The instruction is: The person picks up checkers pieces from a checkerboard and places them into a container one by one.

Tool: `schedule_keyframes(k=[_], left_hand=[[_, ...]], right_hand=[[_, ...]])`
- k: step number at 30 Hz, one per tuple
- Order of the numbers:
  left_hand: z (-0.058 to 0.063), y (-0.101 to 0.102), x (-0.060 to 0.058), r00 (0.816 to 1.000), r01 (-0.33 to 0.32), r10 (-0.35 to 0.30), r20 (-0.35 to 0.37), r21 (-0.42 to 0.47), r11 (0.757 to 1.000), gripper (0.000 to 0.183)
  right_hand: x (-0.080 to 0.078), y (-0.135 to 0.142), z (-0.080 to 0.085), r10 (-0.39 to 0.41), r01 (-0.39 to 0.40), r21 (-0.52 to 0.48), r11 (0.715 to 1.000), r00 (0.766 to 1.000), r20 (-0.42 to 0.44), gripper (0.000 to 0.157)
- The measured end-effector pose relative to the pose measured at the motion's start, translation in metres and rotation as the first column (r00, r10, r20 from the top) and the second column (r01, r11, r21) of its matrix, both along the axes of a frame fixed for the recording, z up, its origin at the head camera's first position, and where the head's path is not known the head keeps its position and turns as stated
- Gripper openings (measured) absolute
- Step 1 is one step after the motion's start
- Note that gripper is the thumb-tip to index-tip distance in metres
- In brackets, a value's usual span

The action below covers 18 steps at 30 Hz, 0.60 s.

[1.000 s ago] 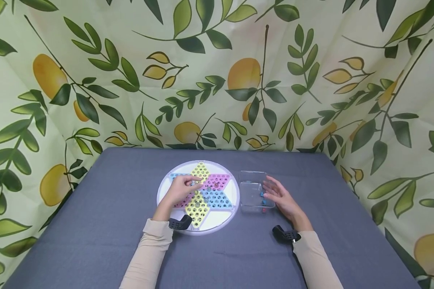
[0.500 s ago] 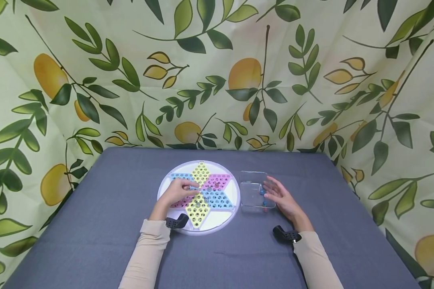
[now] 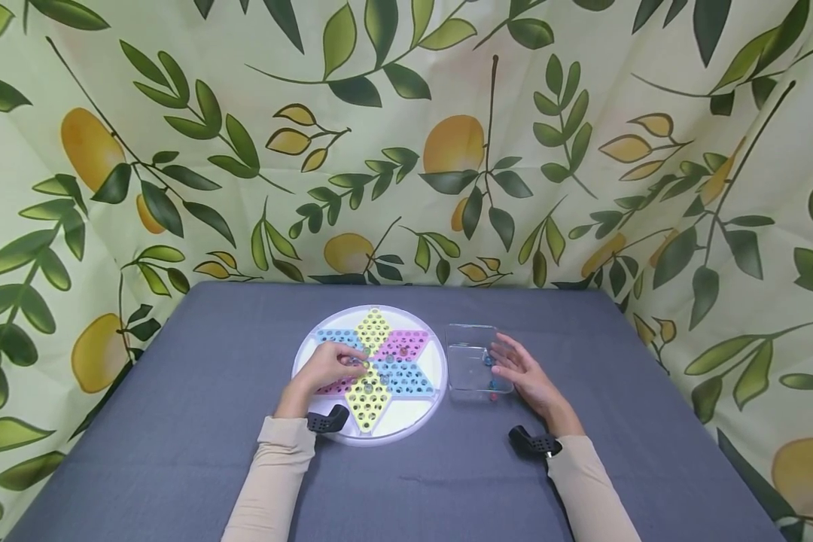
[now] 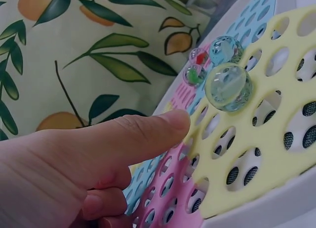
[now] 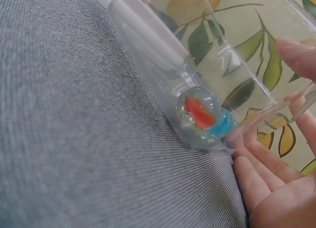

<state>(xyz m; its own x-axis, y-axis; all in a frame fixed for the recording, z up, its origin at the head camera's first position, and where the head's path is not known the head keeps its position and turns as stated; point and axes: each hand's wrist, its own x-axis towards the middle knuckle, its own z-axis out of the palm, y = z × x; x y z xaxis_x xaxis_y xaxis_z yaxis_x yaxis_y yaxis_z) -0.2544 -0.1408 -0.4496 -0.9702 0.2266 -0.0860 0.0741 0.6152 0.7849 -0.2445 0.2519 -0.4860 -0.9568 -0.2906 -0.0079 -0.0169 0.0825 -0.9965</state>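
Note:
My left hand (image 3: 328,369) is over the left half of a round white Chinese checkers board (image 3: 406,418). In the left wrist view its thumb is straight, with the tip right at a pink-yellow border; the other fingers curl beneath. Whether a marble is between thumb and forefinger I cannot tell. A large clear marble (image 4: 228,87) sits beyond the thumb, near blue (image 4: 226,50), green (image 4: 194,75) and red (image 4: 198,56) marbles. My right hand (image 3: 531,380) rests at the right side of a clear plastic box (image 3: 470,391), fingers fairly straight. Inside lie a red-streaked marble (image 5: 198,111) and blue marbles (image 3: 488,360).
The box stands just right of the board on a grey cloth-covered table (image 3: 406,504). A curtain (image 3: 406,173) with a leaf and fruit print hangs behind and along the sides. Each wrist wears a black camera strap.
My left hand has drawn back a little to the left and towards me over the board, its thumb and forefinger closer together. The right hand has stayed at the box.

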Motion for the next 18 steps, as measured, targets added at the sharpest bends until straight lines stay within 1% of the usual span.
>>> schedule_keyframes(k=[6,10,15,18], left_hand=[[-0.0018,0.0025,-0.0003,0.999,0.009,-0.009,-0.031,-0.018,1.0,0.027],[-0.0022,0.0049,-0.0003,0.999,-0.001,-0.001,-0.051,-0.041,0.999,0.026],[-0.0018,0.0064,-0.0001,0.999,-0.028,0.026,-0.047,-0.036,0.999,0.023],[-0.001,0.0064,0.0,0.999,-0.041,0.04,-0.026,-0.023,0.999,0.022]], right_hand=[[0.0004,0.0006,-0.0004,0.0,0.0,0.008,1.0,1.0,0.001,0.076],[0.0001,0.0011,-0.0014,0.006,-0.006,-0.001,1.0,1.0,-0.012,0.075],[0.0,0.0007,-0.0021,0.011,-0.012,-0.04,0.999,1.0,-0.024,0.074],[0.0009,0.0004,0.0,0.013,-0.013,-0.021,1.0,1.0,-0.016,0.075]])
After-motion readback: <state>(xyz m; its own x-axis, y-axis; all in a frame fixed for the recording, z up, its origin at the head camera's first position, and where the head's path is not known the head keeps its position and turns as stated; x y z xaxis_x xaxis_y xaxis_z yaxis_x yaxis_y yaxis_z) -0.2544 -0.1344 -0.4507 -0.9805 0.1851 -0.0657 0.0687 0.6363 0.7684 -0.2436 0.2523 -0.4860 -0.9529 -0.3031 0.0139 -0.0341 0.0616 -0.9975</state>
